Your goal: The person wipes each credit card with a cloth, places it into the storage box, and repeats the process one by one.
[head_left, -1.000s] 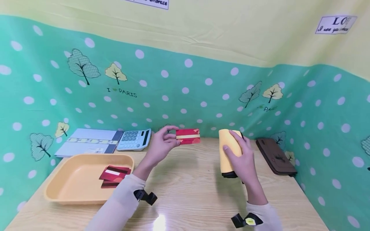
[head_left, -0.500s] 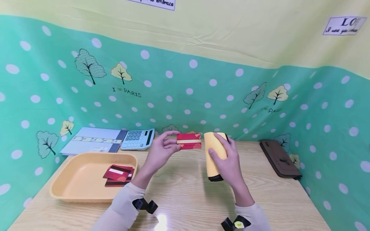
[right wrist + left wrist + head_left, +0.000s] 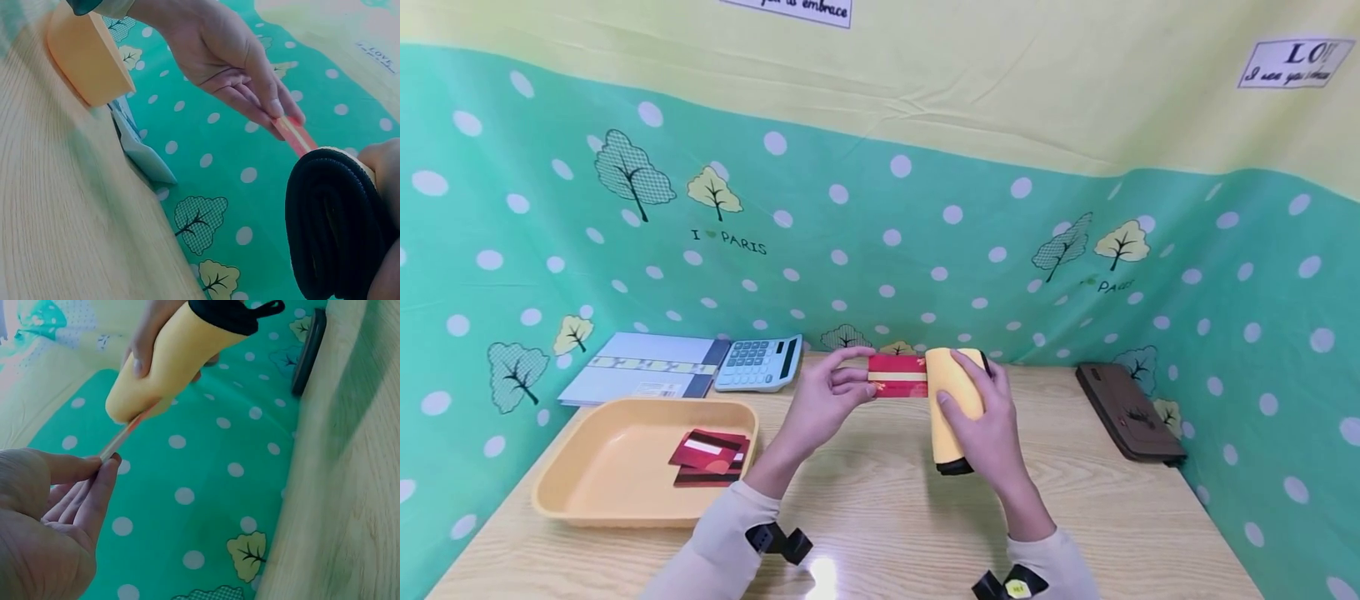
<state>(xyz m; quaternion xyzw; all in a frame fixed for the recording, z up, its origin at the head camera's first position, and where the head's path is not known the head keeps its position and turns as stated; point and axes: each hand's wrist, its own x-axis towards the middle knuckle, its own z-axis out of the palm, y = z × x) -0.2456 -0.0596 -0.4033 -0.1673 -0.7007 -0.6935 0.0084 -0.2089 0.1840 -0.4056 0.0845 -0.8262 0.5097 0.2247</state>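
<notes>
In the head view my left hand (image 3: 822, 404) pinches a red bank card (image 3: 898, 367) with a pale stripe between thumb and fingers. The card's right end meets the rolled yellow cloth (image 3: 946, 421), which hides that edge. My right hand (image 3: 994, 429) grips this cloth from its right side, holding it upright above the table. Seen in the right wrist view, the cloth (image 3: 325, 219) shows black, layered edging at its end. A black loop (image 3: 270, 309) sticks out of it in the left wrist view. There the card (image 3: 119, 440) appears nearly edge-on, against the cloth.
An orange tray (image 3: 595, 467) at the left holds several red cards (image 3: 707, 454). Behind it lie a grey-blue folder (image 3: 640, 367) and a light blue calculator (image 3: 758, 363). A brown wallet (image 3: 1127, 412) lies at the right, by the patterned curtain (image 3: 850, 217).
My right hand has brought the cloth leftward to the card. The left hand has shifted slightly right, and the card, apart from the cloth before, now meets it.
</notes>
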